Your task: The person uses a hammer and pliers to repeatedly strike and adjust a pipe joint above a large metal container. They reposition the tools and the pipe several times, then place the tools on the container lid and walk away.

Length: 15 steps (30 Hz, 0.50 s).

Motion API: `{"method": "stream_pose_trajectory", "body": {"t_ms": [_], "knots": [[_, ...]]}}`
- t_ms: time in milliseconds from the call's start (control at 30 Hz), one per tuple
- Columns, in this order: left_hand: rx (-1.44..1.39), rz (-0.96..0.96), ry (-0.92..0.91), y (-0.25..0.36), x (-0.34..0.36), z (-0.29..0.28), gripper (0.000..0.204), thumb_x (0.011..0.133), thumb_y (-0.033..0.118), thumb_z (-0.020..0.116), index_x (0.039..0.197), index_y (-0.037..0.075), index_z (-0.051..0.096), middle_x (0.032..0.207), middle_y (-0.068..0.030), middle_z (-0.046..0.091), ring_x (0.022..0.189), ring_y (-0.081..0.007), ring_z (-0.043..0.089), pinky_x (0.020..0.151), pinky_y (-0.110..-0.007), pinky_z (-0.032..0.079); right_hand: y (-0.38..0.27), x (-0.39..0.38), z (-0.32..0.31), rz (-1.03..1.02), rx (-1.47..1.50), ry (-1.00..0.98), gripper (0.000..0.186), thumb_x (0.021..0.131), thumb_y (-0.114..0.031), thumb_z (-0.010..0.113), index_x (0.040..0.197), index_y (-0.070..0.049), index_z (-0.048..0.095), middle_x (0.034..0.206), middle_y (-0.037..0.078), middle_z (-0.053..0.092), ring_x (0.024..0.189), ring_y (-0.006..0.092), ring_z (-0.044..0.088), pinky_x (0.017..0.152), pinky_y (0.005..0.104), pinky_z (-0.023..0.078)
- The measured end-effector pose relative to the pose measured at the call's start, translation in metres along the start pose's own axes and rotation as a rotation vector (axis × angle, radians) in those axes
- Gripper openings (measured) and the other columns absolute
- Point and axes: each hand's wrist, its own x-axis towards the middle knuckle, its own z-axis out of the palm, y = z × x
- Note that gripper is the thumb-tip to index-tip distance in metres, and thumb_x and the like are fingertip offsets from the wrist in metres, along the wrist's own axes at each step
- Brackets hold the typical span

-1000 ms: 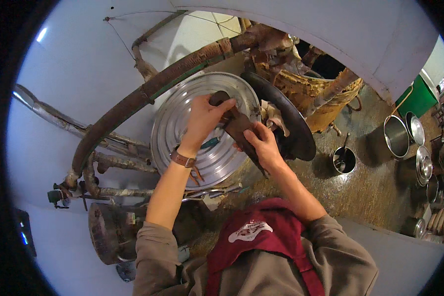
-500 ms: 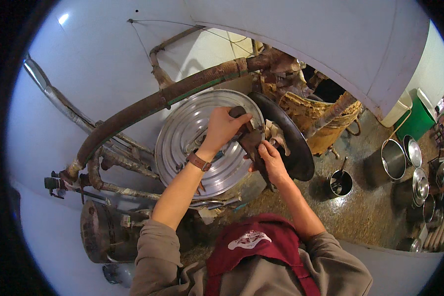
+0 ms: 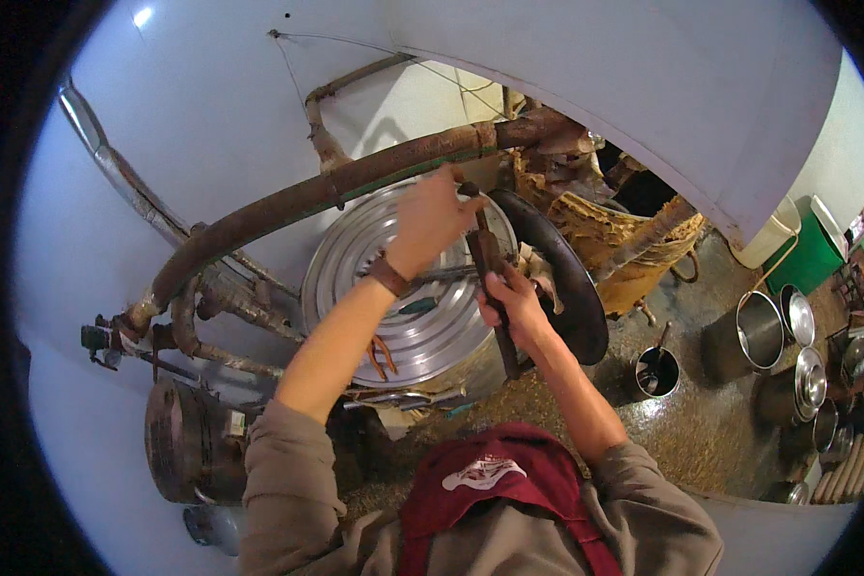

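Note:
My right hand [image 3: 518, 302] is closed around a long dark brown metal piece [image 3: 483, 252], which I cannot name more exactly. It slants over the right side of a round ridged metal lid [image 3: 341, 278]. At the piece's far end my left hand [image 3: 435, 219], blurred by motion, has thumb and fingers closed about a small dark knob-like end [image 3: 468, 189]. Pliers with orange handles [image 3: 382, 355] and a green-handled tool [image 3: 418, 306] lie on the lid. Crumpled pale cloth or paper [image 3: 540, 274] sits just right of my right hand.
A thick brown pipe [image 3: 307, 197] arches beyond the lid. A black round pan or lid [image 3: 571, 298] leans at its right, near a crusted yellow drum [image 3: 634, 240]. Metal pots [image 3: 744, 331] and a small pot [image 3: 657, 372] stand on the wet floor. A dark cylindrical tank [image 3: 178, 442] is at left.
The dark piece has turned, now showing a narrower side, and stands more lengthwise. My left hand has shifted up slightly at its far end. The tools on the lid show more.

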Motion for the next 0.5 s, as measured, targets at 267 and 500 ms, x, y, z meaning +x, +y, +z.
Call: {"method": "stream_pose_trajectory", "body": {"t_ms": [267, 500], "knots": [[0.038, 0.102, -0.023, -0.030, 0.088, -0.053, 0.082, 0.095, 0.062, 0.074, 0.138, -0.005, 0.060, 0.114, -0.0271, 0.076, 0.106, -0.0375, 0.075, 0.091, -0.044, 0.059, -0.023, 0.079, -0.014, 0.110, 0.292, -0.147, 0.027, 0.113, -0.036, 0.058, 0.112, -0.010, 0.053, 0.085, 0.002, 0.056, 0.059, 0.0077, 0.044, 0.052, 0.0232, 0.034], [-0.055, -0.031, -0.384, -0.054, 0.163, -0.014, 0.096, 0.097, 0.079, 0.057, 0.128, -0.011, 0.067, 0.122, -0.0281, 0.073, 0.112, -0.0349, 0.071, 0.099, -0.040, 0.054, -0.047, 0.126, -0.020, 0.110, 0.310, -0.330, 0.025, 0.112, -0.030, 0.060, 0.119, -0.008, 0.054, 0.083, 0.004, 0.057, 0.057, 0.0085, 0.044, 0.051, 0.0236, 0.034]]}}
